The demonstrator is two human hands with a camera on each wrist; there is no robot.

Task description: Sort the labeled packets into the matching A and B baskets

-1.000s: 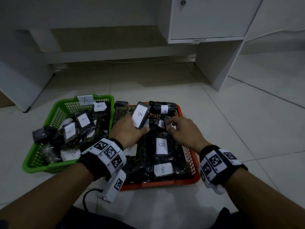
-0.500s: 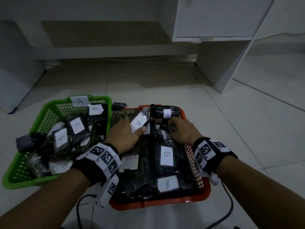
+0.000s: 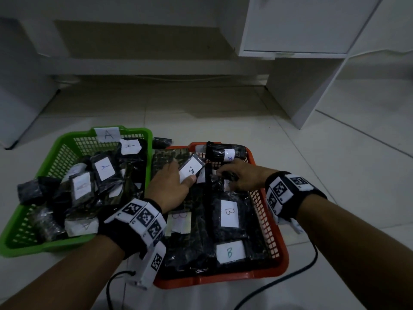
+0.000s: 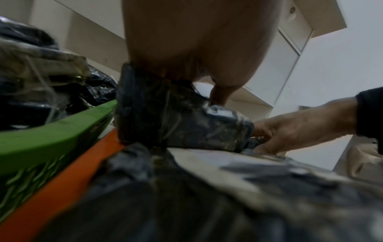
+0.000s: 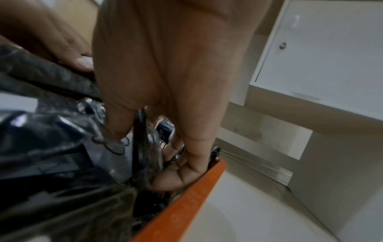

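A green basket (image 3: 67, 139) tagged A sits at left, full of dark packets with A labels (image 3: 104, 167). Beside it, an orange basket (image 3: 281, 242) holds dark packets labelled B (image 3: 229, 213). My left hand (image 3: 172, 184) grips a small B-labelled packet (image 3: 191, 170) over the orange basket's back left; it appears in the left wrist view as a dark packet (image 4: 176, 117). At the back of the same basket, my right hand (image 3: 241, 177) pinches the edge of a dark packet (image 5: 143, 131) between thumb and fingers. A rolled packet (image 3: 223, 151) lies on the back rim.
A white desk with a cabinet (image 3: 297, 25) stands behind the baskets, its side panel (image 3: 297, 90) at right. One dark packet (image 3: 162, 142) lies on the tile floor behind the baskets. A black cable (image 3: 290, 276) runs along the floor near the orange basket's front.
My left hand has lowered and tilted the B packet toward the pile in the orange basket. The right hand stays at the basket's back, fingers working into the packets.
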